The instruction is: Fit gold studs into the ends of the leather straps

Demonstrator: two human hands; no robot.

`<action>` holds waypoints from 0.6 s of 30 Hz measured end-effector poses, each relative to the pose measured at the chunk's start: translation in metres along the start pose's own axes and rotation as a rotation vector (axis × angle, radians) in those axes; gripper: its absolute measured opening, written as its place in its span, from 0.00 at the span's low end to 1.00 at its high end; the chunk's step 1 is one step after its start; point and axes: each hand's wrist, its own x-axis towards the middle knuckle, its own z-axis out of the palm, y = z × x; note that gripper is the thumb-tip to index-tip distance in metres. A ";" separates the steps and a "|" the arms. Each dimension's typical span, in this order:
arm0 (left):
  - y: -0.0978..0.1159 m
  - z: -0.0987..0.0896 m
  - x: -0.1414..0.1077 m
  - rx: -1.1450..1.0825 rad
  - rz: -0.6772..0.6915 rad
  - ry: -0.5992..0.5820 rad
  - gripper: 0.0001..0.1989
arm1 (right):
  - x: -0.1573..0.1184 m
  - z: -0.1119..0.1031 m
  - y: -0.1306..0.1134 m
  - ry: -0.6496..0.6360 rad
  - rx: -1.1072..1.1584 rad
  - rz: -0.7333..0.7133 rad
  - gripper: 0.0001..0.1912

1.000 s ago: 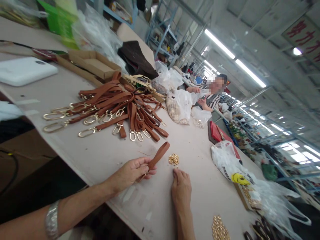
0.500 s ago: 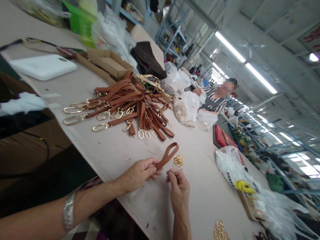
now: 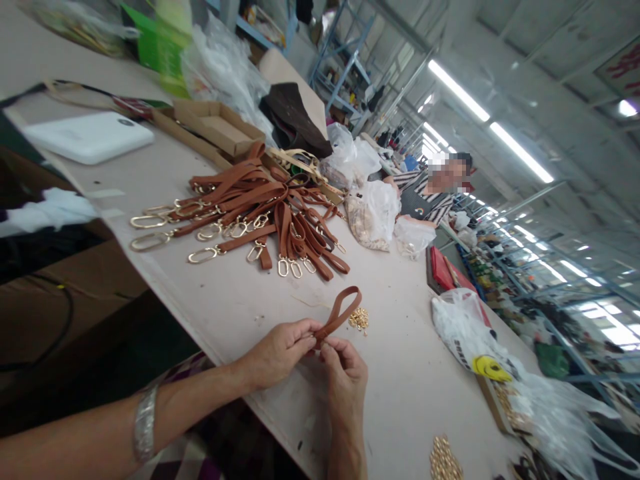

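A brown leather strap (image 3: pixel 340 312), bent into a loop, stands up from the fingers of my left hand (image 3: pixel 284 350), which pinches its lower end. My right hand (image 3: pixel 346 373) is closed at the same end of the strap, its fingertips touching or almost touching it; whatever they hold is too small to make out. Just behind the loop lies a small heap of gold metal pieces (image 3: pixel 359 320). Farther back is a pile of brown straps (image 3: pixel 280 207) with gold oval clasps.
Cardboard trays (image 3: pixel 217 127) and a white device (image 3: pixel 93 137) sit at the back left. More gold pieces (image 3: pixel 445 460) lie at the front right. Plastic bags (image 3: pixel 375 213) line the far side, near a person in striped sleeves (image 3: pixel 440 208). The table edge (image 3: pixel 175 303) runs diagonally.
My right hand has moved left, from beside the gold heap to the lower end of the strap. My left hand still pinches the strap.
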 end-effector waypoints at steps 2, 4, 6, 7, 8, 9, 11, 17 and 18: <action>0.000 0.000 0.001 0.010 0.002 -0.009 0.16 | 0.000 0.001 -0.001 -0.022 0.004 -0.004 0.09; 0.000 -0.001 0.001 0.028 -0.001 -0.010 0.16 | -0.001 0.002 -0.002 -0.038 0.004 0.000 0.09; 0.002 -0.001 0.000 0.060 0.007 -0.018 0.16 | -0.001 0.002 -0.003 -0.042 0.002 0.002 0.09; 0.003 -0.001 0.000 0.080 0.018 -0.022 0.16 | -0.002 0.002 -0.002 -0.039 -0.002 0.001 0.09; 0.004 -0.001 -0.001 0.101 0.032 -0.024 0.16 | -0.002 0.002 -0.002 -0.035 -0.007 -0.002 0.09; 0.005 -0.001 -0.002 0.125 0.045 -0.024 0.16 | -0.002 0.002 -0.001 -0.034 -0.009 -0.008 0.08; 0.005 -0.002 -0.002 0.168 0.058 -0.026 0.16 | -0.002 0.004 0.002 -0.031 0.001 -0.033 0.08; -0.015 -0.007 0.003 0.256 0.104 -0.008 0.16 | 0.003 0.014 0.019 0.063 0.079 -0.182 0.07; -0.018 -0.008 0.003 0.271 0.120 0.015 0.16 | 0.002 0.016 0.021 0.077 0.104 -0.196 0.07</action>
